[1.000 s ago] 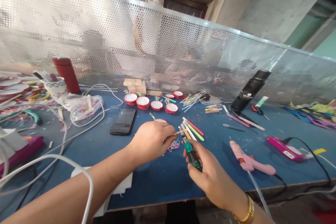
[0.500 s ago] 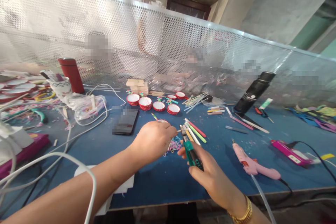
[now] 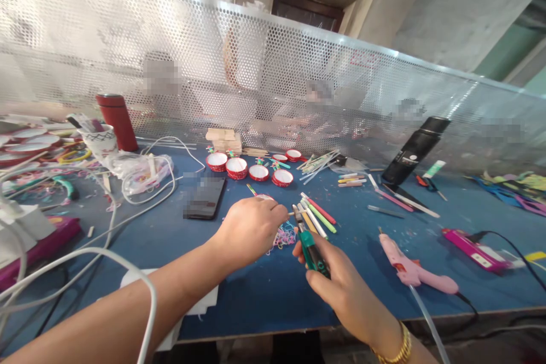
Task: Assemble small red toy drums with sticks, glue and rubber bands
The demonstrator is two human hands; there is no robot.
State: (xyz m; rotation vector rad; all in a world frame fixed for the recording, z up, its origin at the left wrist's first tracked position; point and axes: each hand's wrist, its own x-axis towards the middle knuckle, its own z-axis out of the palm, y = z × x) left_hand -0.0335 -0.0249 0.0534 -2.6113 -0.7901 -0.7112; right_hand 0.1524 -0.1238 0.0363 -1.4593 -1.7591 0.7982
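My left hand (image 3: 253, 227) is closed in a pinch on a thin wooden stick (image 3: 292, 214), whose short end pokes out to the right. Most of the stick is hidden by the fingers. Green-and-black handled pliers (image 3: 312, 253) are gripped in my right hand (image 3: 336, 281), their metal jaws up against the end of the stick. Beyond my left hand, part of a small red-rimmed drum (image 3: 265, 197) shows. Small coloured rubber bands (image 3: 284, 235) lie in a pile under the hands, and several felt-tip pens (image 3: 318, 213) lie just past the pliers.
Several small red drums (image 3: 258, 173) stand farther back, near a phone (image 3: 205, 198). A pink glue gun (image 3: 413, 270) lies on the right, with a black bottle (image 3: 416, 149) behind it. White cables (image 3: 113, 222) loop across the left, near a red flask (image 3: 117, 122).
Both hands keep nearly the same pose, with the pliers' jaws still at the stick's end. The whole view has shifted very slightly.
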